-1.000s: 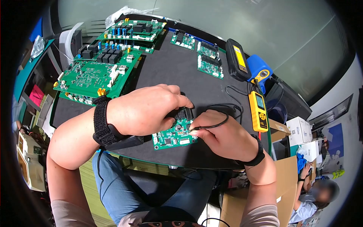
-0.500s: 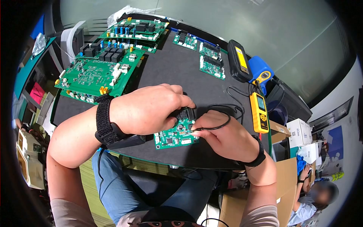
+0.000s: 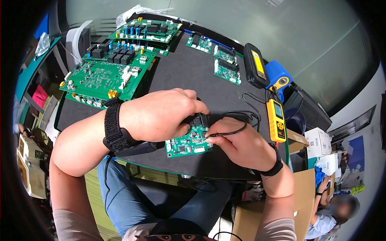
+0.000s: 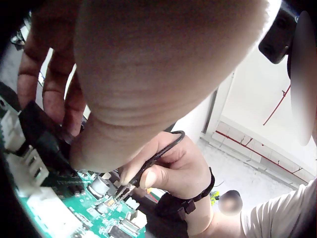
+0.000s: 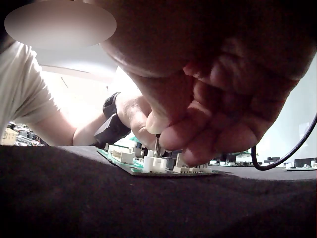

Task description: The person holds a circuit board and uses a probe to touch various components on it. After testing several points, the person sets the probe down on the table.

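Note:
A small green circuit board [image 3: 185, 149] lies on the dark mat in front of the person. The left hand [image 3: 161, 114] holds it by the black block [image 3: 198, 120] at its far end, thumb on one side and fingers on the other. From the right, the right hand [image 3: 237, 138] pinches the end of a thin black cable [image 4: 166, 145] between thumb and forefinger. Thin metal pins [image 4: 124, 191] stick out of that end and point down at the board, beside a round silver component [image 4: 99, 186]. In the right wrist view, the metal end [image 5: 157, 147] stands just above white connectors [image 5: 155, 163].
Large green boards [image 3: 98, 78] stand stacked at the left. Several smaller boards [image 3: 227, 71] lie at the back, near a black case [image 3: 256, 66] and a blue device [image 3: 278, 73]. A yellow handheld meter [image 3: 276, 120] with black leads lies at the right edge. Another person [image 3: 323, 215] sits beyond.
The head view has shifted slightly, so the table and everything on it appear a little further right. Both hands keep their hold at the board, with hardly any movement.

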The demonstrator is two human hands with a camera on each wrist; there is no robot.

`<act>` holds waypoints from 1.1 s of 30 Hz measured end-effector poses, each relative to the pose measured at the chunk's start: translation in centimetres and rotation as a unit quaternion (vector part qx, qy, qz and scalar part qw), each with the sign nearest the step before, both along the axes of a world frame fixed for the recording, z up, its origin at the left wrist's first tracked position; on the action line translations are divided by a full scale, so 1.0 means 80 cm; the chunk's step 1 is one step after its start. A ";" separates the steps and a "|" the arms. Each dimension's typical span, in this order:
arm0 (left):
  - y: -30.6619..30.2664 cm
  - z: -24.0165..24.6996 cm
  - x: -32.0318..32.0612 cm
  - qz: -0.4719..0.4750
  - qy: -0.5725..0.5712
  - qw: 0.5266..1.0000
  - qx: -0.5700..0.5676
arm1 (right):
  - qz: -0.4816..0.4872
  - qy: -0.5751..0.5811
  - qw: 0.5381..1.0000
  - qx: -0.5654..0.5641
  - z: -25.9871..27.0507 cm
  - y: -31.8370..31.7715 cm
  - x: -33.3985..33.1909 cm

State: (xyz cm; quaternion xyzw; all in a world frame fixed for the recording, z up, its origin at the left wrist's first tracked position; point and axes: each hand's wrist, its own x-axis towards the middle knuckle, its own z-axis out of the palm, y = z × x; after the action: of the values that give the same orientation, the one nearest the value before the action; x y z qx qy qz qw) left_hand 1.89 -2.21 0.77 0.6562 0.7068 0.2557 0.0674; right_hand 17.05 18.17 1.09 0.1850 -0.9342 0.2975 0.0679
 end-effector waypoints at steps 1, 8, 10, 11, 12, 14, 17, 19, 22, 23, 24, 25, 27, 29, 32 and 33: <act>0.000 0.000 0.000 0.000 0.001 1.000 -0.001 | 0.000 0.000 1.000 0.000 -0.001 0.000 0.000; 0.000 0.001 0.001 0.003 0.001 1.000 -0.006 | 0.018 0.003 1.000 0.012 0.001 0.000 -0.002; 0.000 0.001 0.001 0.003 0.004 1.000 -0.006 | 0.019 0.004 1.000 0.013 0.002 0.000 -0.003; 0.000 0.001 0.001 0.004 0.004 1.000 -0.006 | 0.017 0.004 1.000 0.009 0.001 0.000 -0.003; 0.000 0.000 0.000 0.003 0.004 1.000 -0.001 | 0.015 0.004 1.000 0.005 0.001 0.000 -0.003; 0.000 -0.002 0.000 0.002 0.003 1.000 0.003 | 0.007 -0.001 1.000 -0.005 -0.001 0.000 -0.002; 0.000 -0.002 0.000 0.004 0.003 1.000 0.005 | 0.004 -0.018 1.000 -0.004 0.003 0.000 -0.001; 0.000 0.000 0.000 0.000 0.002 1.000 -0.002 | 0.008 -0.029 1.000 0.007 0.005 0.000 -0.001; -0.001 -0.001 0.001 0.002 0.001 1.000 0.001 | 0.018 -0.018 1.000 0.010 0.006 0.001 -0.003; -0.001 -0.001 0.001 0.002 0.001 1.000 0.002 | 0.023 -0.015 1.000 0.012 0.006 0.001 -0.003; -0.001 0.000 0.001 0.004 0.001 1.000 0.000 | 0.027 -0.012 0.999 0.015 0.006 0.001 -0.003; -0.001 0.000 0.001 0.005 0.001 1.000 -0.002 | 0.028 -0.012 0.999 0.015 0.004 0.001 -0.003; -0.001 0.001 0.001 0.006 0.001 1.000 -0.005 | 0.012 0.015 1.000 -0.003 0.001 -0.001 -0.003; 0.000 0.002 0.001 0.005 0.002 1.000 -0.009 | 0.012 0.017 1.000 -0.004 0.000 -0.001 -0.003; -0.001 0.000 0.001 0.005 0.003 1.000 -0.009 | 0.009 0.014 1.000 -0.008 -0.001 0.000 -0.002; 0.000 0.001 0.001 0.005 0.000 1.000 -0.010 | 0.007 0.010 1.000 -0.011 -0.001 0.000 -0.002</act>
State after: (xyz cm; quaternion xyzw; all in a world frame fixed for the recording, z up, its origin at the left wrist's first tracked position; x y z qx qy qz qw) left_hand 1.96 -2.24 0.84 0.6519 0.7126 0.2488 0.0726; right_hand 16.86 18.14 1.01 0.1936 -0.9289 0.3060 0.0771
